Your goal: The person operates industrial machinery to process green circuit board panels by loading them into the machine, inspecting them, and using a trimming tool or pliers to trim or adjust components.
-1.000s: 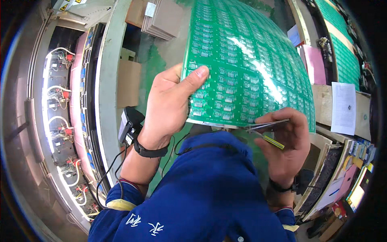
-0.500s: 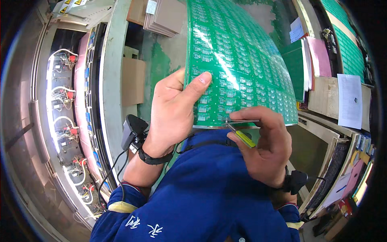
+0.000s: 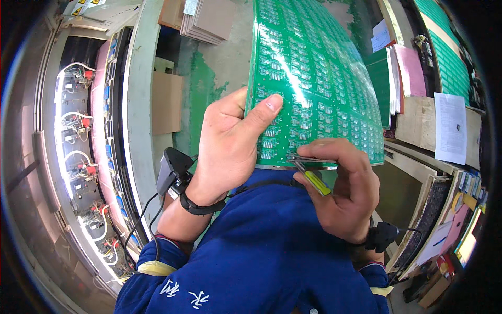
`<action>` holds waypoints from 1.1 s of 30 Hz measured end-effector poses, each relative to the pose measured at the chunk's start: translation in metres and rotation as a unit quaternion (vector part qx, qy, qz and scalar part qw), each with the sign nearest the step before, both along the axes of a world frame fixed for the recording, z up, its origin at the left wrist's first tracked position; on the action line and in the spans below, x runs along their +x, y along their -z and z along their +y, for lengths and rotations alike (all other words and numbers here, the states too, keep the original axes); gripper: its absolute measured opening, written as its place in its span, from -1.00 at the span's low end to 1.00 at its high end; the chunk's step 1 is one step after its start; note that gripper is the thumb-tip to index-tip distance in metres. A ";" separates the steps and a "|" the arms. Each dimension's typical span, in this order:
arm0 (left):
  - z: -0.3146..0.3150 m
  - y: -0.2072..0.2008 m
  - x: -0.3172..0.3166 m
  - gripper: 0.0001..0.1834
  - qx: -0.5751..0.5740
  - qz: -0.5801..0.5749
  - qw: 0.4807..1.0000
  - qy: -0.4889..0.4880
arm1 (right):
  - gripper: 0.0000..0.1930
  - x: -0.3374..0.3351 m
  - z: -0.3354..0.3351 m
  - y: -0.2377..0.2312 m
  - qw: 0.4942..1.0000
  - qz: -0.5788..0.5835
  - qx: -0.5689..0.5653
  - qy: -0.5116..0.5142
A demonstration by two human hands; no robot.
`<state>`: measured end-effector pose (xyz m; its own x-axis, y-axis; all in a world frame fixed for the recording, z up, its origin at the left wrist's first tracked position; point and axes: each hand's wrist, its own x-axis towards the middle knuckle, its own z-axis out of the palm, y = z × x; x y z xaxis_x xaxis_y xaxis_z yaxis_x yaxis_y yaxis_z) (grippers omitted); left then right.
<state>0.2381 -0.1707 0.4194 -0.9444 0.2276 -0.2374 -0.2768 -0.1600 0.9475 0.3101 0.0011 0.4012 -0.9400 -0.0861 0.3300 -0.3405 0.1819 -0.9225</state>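
A large green circuit board panel point(image 3: 324, 83), glossy and covered in repeated small circuits, bows upward in front of my body. My left hand point(image 3: 230, 138) grips its left edge, thumb pressed on the top face and fingers hidden beneath. At the near edge, my right hand point(image 3: 348, 188) is closed round a small metal hand tool point(image 3: 317, 182) with a yellow-green handle. Its thin metal parts meet at the panel's near edge, under my index finger. The tool's exact kind is hard to make out.
Brown boards point(image 3: 208, 21) are stacked at the far left of the walkway. Along the left runs a lit machine point(image 3: 78, 131) with white tubes and red fittings. Shelving on the right holds more green panels point(image 3: 444, 52) and a hanging paper sheet point(image 3: 451, 128).
The panel and my left hand have shifted slightly right in the view. My right hand stays at the near edge, with the tool's metal parts a little differently angled.
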 end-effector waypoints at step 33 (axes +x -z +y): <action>-0.039 0.350 -0.183 -0.56 -0.218 -0.233 0.868 0.381 | -0.65 0.286 -0.114 0.004 0.705 -0.083 -0.341 0.617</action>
<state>0.0554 -0.2093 0.0698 -0.3376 0.5358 -0.7739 -0.5145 0.5834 0.6284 0.5959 -0.1125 0.3974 -0.1907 0.9559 -0.2232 -0.1886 -0.2588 -0.9473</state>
